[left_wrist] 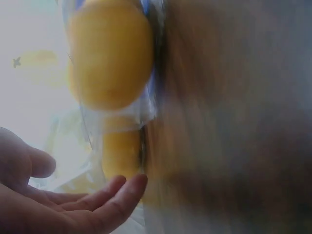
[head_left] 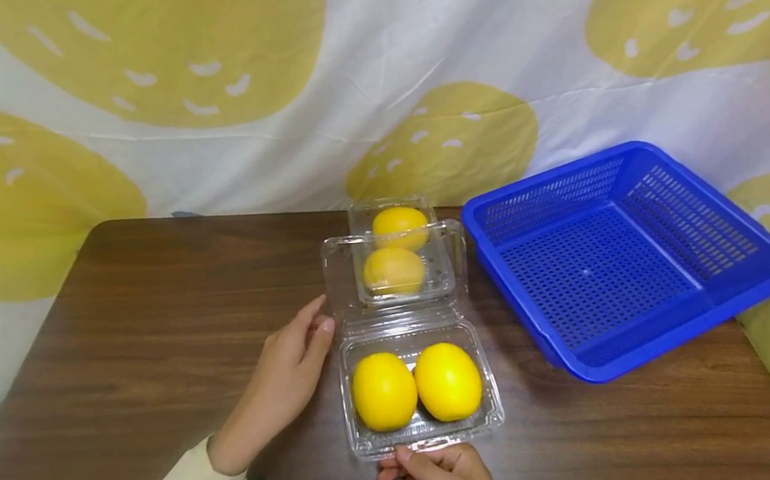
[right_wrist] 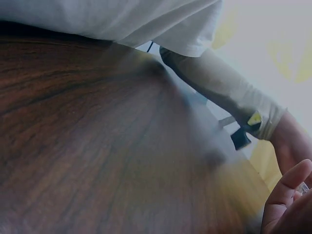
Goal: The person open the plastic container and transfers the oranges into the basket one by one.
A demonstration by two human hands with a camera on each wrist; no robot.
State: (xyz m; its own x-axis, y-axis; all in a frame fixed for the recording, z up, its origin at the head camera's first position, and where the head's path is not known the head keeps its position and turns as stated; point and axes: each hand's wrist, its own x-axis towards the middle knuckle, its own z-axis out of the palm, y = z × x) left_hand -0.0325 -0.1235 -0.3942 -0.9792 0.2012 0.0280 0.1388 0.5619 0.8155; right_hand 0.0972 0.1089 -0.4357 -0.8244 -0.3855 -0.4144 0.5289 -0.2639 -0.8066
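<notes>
A clear plastic clamshell container (head_left: pixel 493 410) lies on the table with two round yellow fruits (head_left: pixel 384 391) side by side in its base. Its lid (head_left: pixel 340 281) is raised at the back. My right hand (head_left: pixel 451 479) is at the front rim, thumb and fingertips pinching the edge; the right wrist view catches only part of this hand (right_wrist: pixel 290 204) in its lower corner. Left of the hinge, my left hand (head_left: pixel 291 357) holds nothing, fingers loosely extended. The left wrist view shows that hand (left_wrist: pixel 73 200) with fingers apart, below a blurred yellow fruit (left_wrist: pixel 111 53).
Behind the raised lid, and partly seen through it, is another clear container (head_left: pixel 357 218) with two yellow fruits (head_left: pixel 401 226). A blue plastic basket (head_left: pixel 521 311) stands to the right on the brown wooden table (head_left: pixel 154 337). A white cloth (head_left: pixel 262 159) with yellow patterns hangs behind.
</notes>
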